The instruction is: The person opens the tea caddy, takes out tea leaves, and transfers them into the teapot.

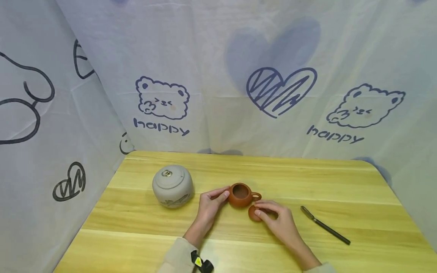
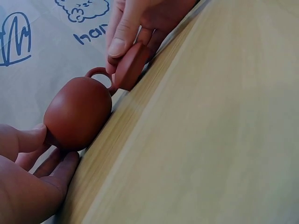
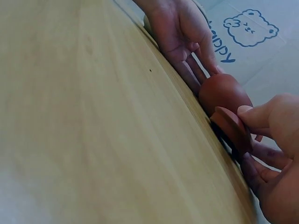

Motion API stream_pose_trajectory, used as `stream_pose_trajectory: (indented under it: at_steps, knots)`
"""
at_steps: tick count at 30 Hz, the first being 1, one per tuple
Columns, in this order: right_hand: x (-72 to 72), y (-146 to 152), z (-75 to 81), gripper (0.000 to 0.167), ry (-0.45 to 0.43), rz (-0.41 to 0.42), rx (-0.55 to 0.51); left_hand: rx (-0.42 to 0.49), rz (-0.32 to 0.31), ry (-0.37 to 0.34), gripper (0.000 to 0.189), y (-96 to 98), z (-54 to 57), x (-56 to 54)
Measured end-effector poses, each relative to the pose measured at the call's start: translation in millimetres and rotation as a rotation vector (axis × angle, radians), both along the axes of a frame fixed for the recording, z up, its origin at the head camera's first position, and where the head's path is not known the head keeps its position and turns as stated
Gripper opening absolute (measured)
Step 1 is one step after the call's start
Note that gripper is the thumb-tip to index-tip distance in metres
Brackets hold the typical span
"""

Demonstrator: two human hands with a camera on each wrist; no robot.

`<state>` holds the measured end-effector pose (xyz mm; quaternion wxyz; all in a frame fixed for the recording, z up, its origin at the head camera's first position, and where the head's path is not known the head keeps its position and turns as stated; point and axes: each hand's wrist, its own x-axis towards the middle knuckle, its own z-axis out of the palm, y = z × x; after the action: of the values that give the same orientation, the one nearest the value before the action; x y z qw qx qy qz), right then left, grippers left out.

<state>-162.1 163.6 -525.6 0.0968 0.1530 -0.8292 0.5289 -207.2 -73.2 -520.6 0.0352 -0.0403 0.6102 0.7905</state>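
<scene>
Fingers of the left hand pinch the left side of a small teapot; those of the right hand pinch its lid, thumb on 1 side and fingertips on the other. The pot appears to rest upright on the counter, right of a grey jar. The lid, tilted on edge, is just on the near side of the pot's handle; whether it touches the counter, I cannot tell.

For handling these 2 pieces well, I would keep the left hold light but steady, so the pot sits flat, and turn the lid slowly by opposite edges, clear of the handle, since such ware probably chips if knocked.

Both pieces are plain red-brown. The pot's body is round and smooth, its wide opening uncovered and dark inside.
</scene>
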Motion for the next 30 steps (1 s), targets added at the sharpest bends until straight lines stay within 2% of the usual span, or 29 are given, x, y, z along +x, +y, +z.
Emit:
stream_pose_trajectory:
  at_steps: [8,16,30]
  knots:
    - [-1.5,-2.2,-2.9,0.019,0.024,0.003,0.010,-0.006,0.002,-0.005,0.027,-1.5,0.0,0.1]
    - [-0.8,0.1,-5.8,0.019,0.002,-0.002,0.021,0.017,-0.009,0.006,0.028,0.4,-2.5,-0.3]
    - [0.8,0.2,-0.2,0.022,-0.050,-0.015,0.024,-0.011,-0.010,0.024,0.028,0.8,-2.3,0.8]
